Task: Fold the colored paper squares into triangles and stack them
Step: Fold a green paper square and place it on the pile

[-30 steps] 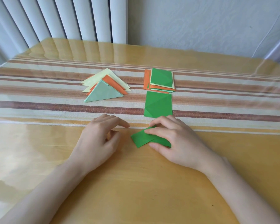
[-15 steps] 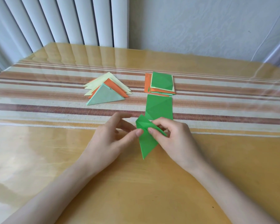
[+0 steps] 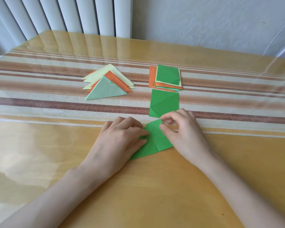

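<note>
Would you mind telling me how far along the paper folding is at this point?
Done: a pile of folded triangles lies on the left. In hand: the left hand presses a green sheet down while the right hand pinches its far corner. Left: a loose green square and the stack of unfolded squares behind it.

Bare left hand and right hand

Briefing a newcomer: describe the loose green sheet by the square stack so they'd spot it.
Find the striped cloth, then the stack of unfolded squares on it. The loose green sheet lies just nearer the person than that stack, a single square lying alone; one other green square tops the stack, and the folded green piece lies nearer still.
</note>
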A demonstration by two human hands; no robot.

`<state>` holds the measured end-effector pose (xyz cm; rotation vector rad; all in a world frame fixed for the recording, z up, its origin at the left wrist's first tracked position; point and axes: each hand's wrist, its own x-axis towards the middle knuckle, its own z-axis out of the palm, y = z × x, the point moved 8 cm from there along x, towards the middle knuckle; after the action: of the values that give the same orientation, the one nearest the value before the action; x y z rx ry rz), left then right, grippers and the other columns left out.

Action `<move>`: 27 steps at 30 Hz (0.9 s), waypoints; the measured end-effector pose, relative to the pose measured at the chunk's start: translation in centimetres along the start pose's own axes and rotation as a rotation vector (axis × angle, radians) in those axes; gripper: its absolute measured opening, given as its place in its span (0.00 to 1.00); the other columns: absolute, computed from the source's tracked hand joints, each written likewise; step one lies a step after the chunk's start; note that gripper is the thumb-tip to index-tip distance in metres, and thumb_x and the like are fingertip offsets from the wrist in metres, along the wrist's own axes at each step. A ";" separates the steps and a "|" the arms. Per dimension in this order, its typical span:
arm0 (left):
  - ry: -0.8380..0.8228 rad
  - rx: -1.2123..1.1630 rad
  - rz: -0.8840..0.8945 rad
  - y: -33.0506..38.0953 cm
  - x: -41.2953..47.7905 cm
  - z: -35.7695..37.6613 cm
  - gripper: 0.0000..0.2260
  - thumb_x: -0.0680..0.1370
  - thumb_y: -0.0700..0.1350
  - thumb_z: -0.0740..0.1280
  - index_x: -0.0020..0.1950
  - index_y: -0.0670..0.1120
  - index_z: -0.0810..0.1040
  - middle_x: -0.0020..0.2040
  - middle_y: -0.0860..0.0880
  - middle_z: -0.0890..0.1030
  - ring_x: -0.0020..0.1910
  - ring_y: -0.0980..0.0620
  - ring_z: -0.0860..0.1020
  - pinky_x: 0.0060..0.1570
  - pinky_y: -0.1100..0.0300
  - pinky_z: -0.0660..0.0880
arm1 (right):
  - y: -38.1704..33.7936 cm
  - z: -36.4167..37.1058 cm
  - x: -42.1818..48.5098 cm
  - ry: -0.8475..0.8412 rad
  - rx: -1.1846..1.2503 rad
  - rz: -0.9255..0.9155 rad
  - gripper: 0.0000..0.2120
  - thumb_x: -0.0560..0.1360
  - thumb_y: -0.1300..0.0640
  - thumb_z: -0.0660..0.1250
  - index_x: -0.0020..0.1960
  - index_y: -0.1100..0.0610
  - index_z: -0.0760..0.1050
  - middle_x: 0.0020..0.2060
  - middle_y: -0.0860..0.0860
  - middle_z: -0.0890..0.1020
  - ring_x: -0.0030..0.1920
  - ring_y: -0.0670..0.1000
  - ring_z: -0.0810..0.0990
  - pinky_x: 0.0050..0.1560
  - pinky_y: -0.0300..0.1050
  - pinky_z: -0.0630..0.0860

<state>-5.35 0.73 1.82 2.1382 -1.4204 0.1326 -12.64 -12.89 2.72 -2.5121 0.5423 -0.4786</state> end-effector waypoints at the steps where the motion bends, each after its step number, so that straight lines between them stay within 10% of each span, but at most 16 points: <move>1: -0.001 0.021 0.025 0.1 0.0 -0.1 0.15 0.76 0.55 0.58 0.52 0.53 0.83 0.50 0.56 0.79 0.48 0.54 0.70 0.47 0.57 0.65 | 0.1 0.0 0.2 -0.001 0.027 0.004 0.06 0.75 0.58 0.70 0.52 0.55 0.79 0.43 0.47 0.75 0.51 0.49 0.72 0.54 0.41 0.69; 9: -0.056 0.033 0.073 0.3 -0.2 -0.5 0.16 0.78 0.56 0.59 0.57 0.52 0.81 0.54 0.58 0.80 0.53 0.55 0.73 0.51 0.56 0.65 | 0.6 0.0 -0.3 -0.077 0.179 0.112 0.09 0.73 0.60 0.68 0.36 0.51 0.73 0.36 0.43 0.75 0.46 0.48 0.72 0.44 0.34 0.66; 27: -0.098 0.063 0.124 0.8 -0.3 0.0 0.15 0.78 0.50 0.58 0.58 0.53 0.82 0.55 0.53 0.79 0.52 0.52 0.73 0.48 0.59 0.65 | -2.7 -0.4 -2.5 0.090 -0.247 -0.395 0.08 0.70 0.60 0.68 0.47 0.56 0.84 0.41 0.47 0.80 0.46 0.51 0.72 0.46 0.49 0.71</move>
<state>-6.21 0.76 2.00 2.1322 -1.6257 0.1222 -14.24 -9.78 3.98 -2.8581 0.1370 -0.7097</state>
